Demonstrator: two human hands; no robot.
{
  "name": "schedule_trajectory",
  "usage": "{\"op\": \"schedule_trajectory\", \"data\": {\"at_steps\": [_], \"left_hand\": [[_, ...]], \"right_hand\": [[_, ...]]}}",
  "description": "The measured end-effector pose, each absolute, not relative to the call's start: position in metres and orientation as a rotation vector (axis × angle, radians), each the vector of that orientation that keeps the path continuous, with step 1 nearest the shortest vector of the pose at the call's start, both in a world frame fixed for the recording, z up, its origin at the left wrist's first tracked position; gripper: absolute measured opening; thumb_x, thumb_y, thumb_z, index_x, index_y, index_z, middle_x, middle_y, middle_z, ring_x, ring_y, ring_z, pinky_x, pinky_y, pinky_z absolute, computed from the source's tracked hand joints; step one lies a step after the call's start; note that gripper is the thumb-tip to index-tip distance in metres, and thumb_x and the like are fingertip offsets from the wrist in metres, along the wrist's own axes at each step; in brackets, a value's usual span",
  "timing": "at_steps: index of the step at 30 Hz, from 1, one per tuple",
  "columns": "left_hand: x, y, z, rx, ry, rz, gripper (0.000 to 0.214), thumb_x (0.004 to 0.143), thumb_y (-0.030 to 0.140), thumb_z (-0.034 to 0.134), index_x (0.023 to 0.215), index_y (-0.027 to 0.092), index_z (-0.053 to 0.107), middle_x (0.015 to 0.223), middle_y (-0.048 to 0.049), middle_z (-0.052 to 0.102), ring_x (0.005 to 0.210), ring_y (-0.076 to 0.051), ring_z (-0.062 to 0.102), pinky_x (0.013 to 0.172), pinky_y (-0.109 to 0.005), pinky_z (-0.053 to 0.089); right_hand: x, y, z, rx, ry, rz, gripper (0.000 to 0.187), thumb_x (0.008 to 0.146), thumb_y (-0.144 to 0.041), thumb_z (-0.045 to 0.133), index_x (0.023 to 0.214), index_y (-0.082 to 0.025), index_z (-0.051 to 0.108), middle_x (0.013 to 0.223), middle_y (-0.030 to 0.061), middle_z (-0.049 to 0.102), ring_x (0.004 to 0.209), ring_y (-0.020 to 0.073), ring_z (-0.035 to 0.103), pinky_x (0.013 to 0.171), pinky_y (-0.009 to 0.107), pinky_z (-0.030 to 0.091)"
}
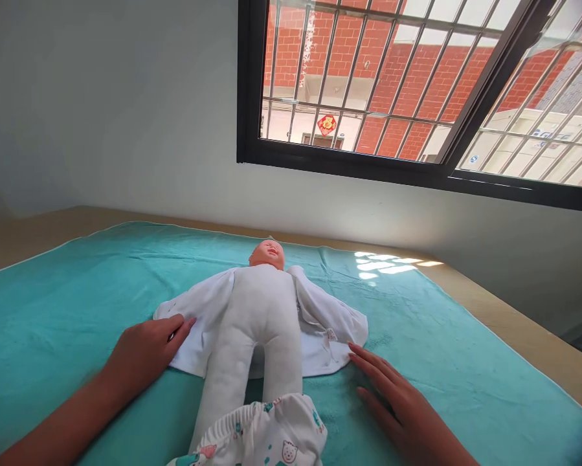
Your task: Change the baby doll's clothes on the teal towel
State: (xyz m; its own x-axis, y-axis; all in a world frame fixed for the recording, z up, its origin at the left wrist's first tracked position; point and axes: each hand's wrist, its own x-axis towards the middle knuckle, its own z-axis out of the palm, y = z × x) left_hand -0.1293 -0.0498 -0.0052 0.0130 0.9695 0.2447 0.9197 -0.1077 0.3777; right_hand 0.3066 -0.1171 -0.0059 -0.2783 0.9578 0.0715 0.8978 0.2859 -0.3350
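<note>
A doll (260, 304) with a white cloth body and a pinkish head lies on its back, head toward the window. Beneath its upper body a white baby shirt (329, 317) is spread open, its sleeves out to both sides. My left hand (142, 353) rests on the shirt's left edge, thumb apart from the fingers. At the shirt's right edge, my right hand (392, 395) touches the cloth with its fingertips, fingers stretched out. Patterned baby pants (271, 433) with an elastic waist lie over the doll's lower legs.
A turquoise sheet (77, 291) covers most of the wooden surface (504, 310). Behind it stands a pale wall (125, 116) with a dark-framed, barred window (339, 158). Sunlight falls in patches near the sheet's far right corner.
</note>
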Motion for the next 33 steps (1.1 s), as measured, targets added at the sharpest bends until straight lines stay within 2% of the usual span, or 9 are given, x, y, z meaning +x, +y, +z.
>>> {"op": "schedule_trajectory", "data": {"at_steps": [3, 6, 10, 13, 17, 21, 27, 30, 33], "left_hand": [[-0.117, -0.056, -0.001, 2.091, 1.81, 0.818, 0.049, 0.091, 0.052, 0.038, 0.055, 0.019, 0.045, 0.052, 0.0022, 0.049, 0.054, -0.012, 0.043, 0.057, -0.024, 0.031], [-0.106, -0.06, -0.002, 1.939, 1.46, 0.723, 0.054, 0.088, 0.061, 0.038, 0.054, 0.019, 0.045, 0.049, 0.0029, 0.048, 0.049, -0.011, 0.043, 0.052, -0.023, 0.032], [-0.103, -0.062, -0.009, 1.635, 1.124, 0.494, 0.06, 0.086, 0.068, 0.034, 0.055, 0.019, 0.049, 0.042, 0.0027, 0.05, 0.036, -0.01, 0.042, 0.041, -0.024, 0.027], [-0.109, -0.064, -0.006, 1.614, 1.007, 0.423, 0.052, 0.082, 0.061, 0.054, 0.056, 0.016, 0.057, 0.046, 0.0014, 0.057, 0.042, -0.009, 0.043, 0.042, -0.021, 0.028], [-0.117, -0.069, 0.01, 1.482, 0.857, 0.267, 0.028, 0.063, 0.043, 0.08, 0.068, 0.016, 0.073, 0.062, 0.002, 0.067, 0.055, -0.009, 0.053, 0.052, -0.018, 0.039], [-0.121, -0.074, 0.025, 1.403, 0.794, 0.147, 0.027, 0.051, 0.029, 0.089, 0.075, 0.022, 0.078, 0.07, 0.0026, 0.074, 0.064, -0.012, 0.063, 0.064, -0.02, 0.048], [-0.111, -0.083, 0.032, 1.454, 0.8, 0.09, 0.036, 0.05, 0.032, 0.088, 0.084, 0.024, 0.079, 0.073, 0.0021, 0.073, 0.069, -0.014, 0.064, 0.069, -0.021, 0.05], [-0.097, -0.092, 0.036, 1.367, 0.746, 0.143, 0.036, 0.061, 0.039, 0.082, 0.094, 0.023, 0.077, 0.074, 0.0024, 0.07, 0.062, -0.01, 0.056, 0.061, -0.019, 0.044], [-0.088, -0.1, 0.038, 1.356, 0.694, 0.143, 0.027, 0.07, 0.042, 0.074, 0.087, 0.021, 0.077, 0.065, 0.0033, 0.063, 0.056, -0.007, 0.047, 0.054, -0.017, 0.038]], "right_hand": [[0.295, -0.12, -0.003, -1.577, -2.2, 0.401, 0.038, 0.095, -0.044, 0.044, 0.128, -0.03, 0.057, 0.142, 0.0059, 0.051, 0.125, 0.0227, 0.054, 0.104, 0.035, 0.048], [0.268, -0.118, -0.001, -1.387, -2.146, 0.633, 0.029, 0.095, -0.041, 0.045, 0.111, -0.026, 0.064, 0.119, 0.0069, 0.066, 0.103, 0.0194, 0.064, 0.09, 0.03, 0.052], [0.228, -0.109, 0.003, -1.26, -2.049, 0.995, 0.025, 0.094, -0.038, 0.048, 0.091, -0.02, 0.065, 0.087, 0.0031, 0.067, 0.079, 0.0152, 0.059, 0.073, 0.026, 0.048], [0.217, -0.099, 0.005, -1.222, -1.932, 1.335, 0.022, 0.085, -0.037, 0.062, 0.078, -0.016, 0.062, 0.071, -0.0016, 0.057, 0.065, 0.0105, 0.046, 0.058, 0.021, 0.038], [0.223, -0.092, 0.005, -1.06, -1.802, 1.713, 0.027, 0.069, -0.033, 0.079, 0.078, -0.014, 0.062, 0.07, -0.0032, 0.053, 0.064, 0.0091, 0.043, 0.057, 0.021, 0.033], [0.224, -0.092, 0.006, -1.076, -1.694, 1.567, 0.03, 0.077, -0.042, 0.072, 0.077, -0.014, 0.061, 0.07, -0.0022, 0.054, 0.064, 0.0096, 0.043, 0.059, 0.023, 0.034], [0.207, -0.1, 0.016, -1.0, -1.898, 1.165, 0.019, 0.082, -0.035, 0.069, 0.077, -0.016, 0.068, 0.079, 0.0019, 0.061, 0.071, 0.013, 0.053, 0.067, 0.026, 0.043], [0.198, -0.108, 0.024, -0.998, -1.943, 1.088, 0.015, 0.082, -0.032, 0.069, 0.079, -0.017, 0.07, 0.084, 0.0026, 0.062, 0.074, 0.013, 0.055, 0.068, 0.026, 0.045], [0.193, -0.113, 0.037, -1.019, -2.053, 1.074, 0.013, 0.081, -0.032, 0.07, 0.084, -0.019, 0.071, 0.088, 0.0024, 0.062, 0.079, 0.0132, 0.056, 0.072, 0.026, 0.047]]}}
